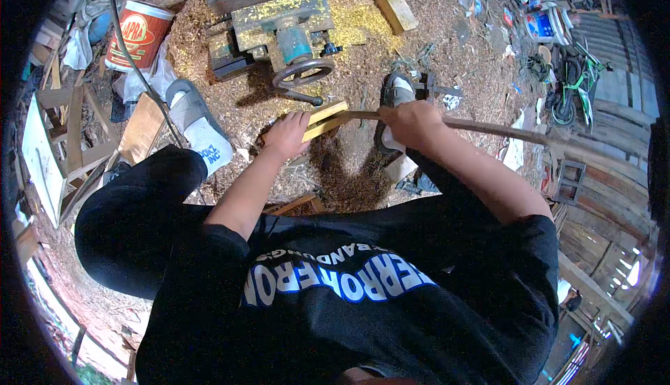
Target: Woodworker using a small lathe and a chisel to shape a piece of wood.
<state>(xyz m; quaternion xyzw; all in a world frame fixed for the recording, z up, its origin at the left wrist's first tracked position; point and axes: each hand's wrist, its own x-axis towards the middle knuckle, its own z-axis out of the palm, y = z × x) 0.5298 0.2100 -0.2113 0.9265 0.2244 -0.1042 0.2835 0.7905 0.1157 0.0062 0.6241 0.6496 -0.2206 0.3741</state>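
Note:
My left hand [288,136] is closed around a small yellow wooden piece [326,127], which shows two bars with a dark gap between them. A long, thin brown rod [502,128], looking like a wooden tool handle, is gripped by my right hand [413,121]. Its left end meets the right side of the yellow piece; whether it enters the gap I cannot tell. The rod's far end runs off to the right. Just beyond my left hand stands a machine with a metal handwheel [303,73], its top dusted with yellow shavings.
Wood shavings [356,25] cover the ground. A wooden block [394,10] lies beyond the machine. At the left are a red-brown bucket [139,34], a cable [124,39] and a wooden frame [75,134]. A small green bicycle [576,81] stands at the right, near plank walls.

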